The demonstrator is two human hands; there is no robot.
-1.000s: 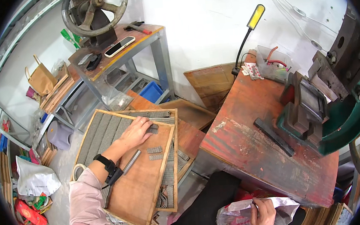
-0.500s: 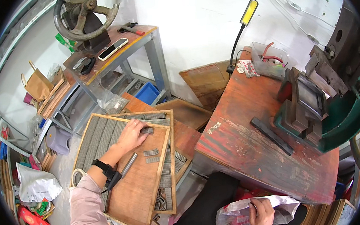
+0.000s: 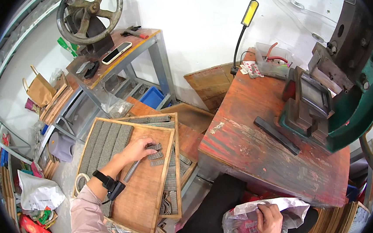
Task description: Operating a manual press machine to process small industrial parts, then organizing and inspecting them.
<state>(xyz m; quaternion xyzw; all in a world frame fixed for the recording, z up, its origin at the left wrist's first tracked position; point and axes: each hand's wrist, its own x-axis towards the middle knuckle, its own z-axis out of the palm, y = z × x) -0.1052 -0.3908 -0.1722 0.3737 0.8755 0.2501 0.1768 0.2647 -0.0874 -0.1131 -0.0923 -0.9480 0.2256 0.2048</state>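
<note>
A shallow wooden tray [image 3: 134,204] lies tilted on top of another tray. Rows of grey ridged metal pieces [image 3: 105,138] fill its far left part. Over its bare right part, my left hand [image 3: 137,150] pinches a short grey ridged strip [image 3: 154,147]. Two similar loose strips [image 3: 156,158] lie just below the fingers. Beside my left wrist rests a grey metal bar [image 3: 132,170]. In my lap, my right hand [image 3: 270,220] grips the rim of a white and clear plastic bag [image 3: 243,226]; its contents are hard to make out.
To the right stands a worn red-brown bench [image 3: 244,125] with a green press [image 3: 353,125], a black bar [image 3: 276,135] and a lamp [image 3: 249,14]. A side table at the back left bears a phone [image 3: 116,52] and a handwheel machine [image 3: 92,10]. The lower tray [image 3: 177,161] holds more grey pieces.
My left hand has moved toward me with the grey strip, which now sits close to the two loose strips. My right hand stays on the bag. The view has shifted slightly.
</note>
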